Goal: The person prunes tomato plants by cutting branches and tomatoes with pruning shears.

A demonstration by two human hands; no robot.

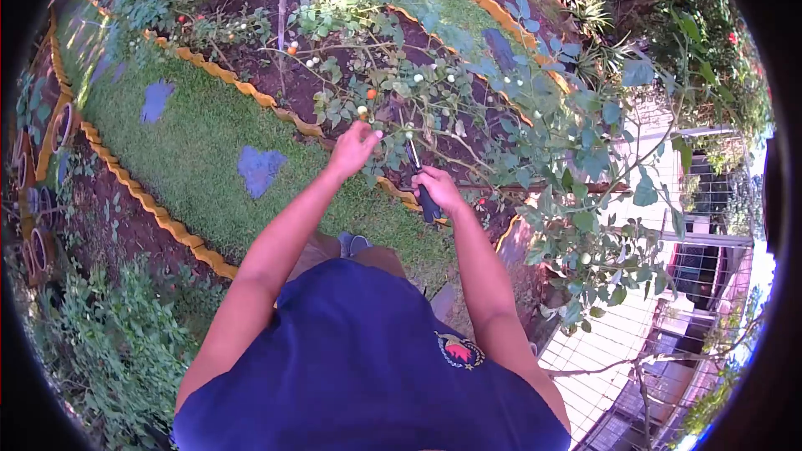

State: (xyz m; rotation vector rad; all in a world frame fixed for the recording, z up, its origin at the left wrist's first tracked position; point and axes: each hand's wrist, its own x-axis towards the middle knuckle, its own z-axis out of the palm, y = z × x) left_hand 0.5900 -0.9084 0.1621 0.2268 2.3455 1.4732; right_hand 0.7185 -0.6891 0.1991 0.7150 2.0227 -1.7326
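My left hand [354, 150] reaches into a tomato plant [434, 92], thumb and fingers apart. Just above its fingertips hang a pale tomato [362, 110] and an orange tomato [372, 94]. My right hand [440, 190] is wrapped round the black handles of pruning shears [428, 203]. Their thin metal blade points up into the leaves, right of my left hand, and its tip lies among the stems. Small green tomatoes [418, 78] hang on the branches beyond both hands.
Wavy yellow edging [225, 75] borders the soil beds. Blue-grey stepping stones [260, 170] lie in the grass [188, 146]. A stake [283, 0] stands in the bed ahead. Tall leafy stems [618, 167] and a wire fence [710, 238] rise on the right.
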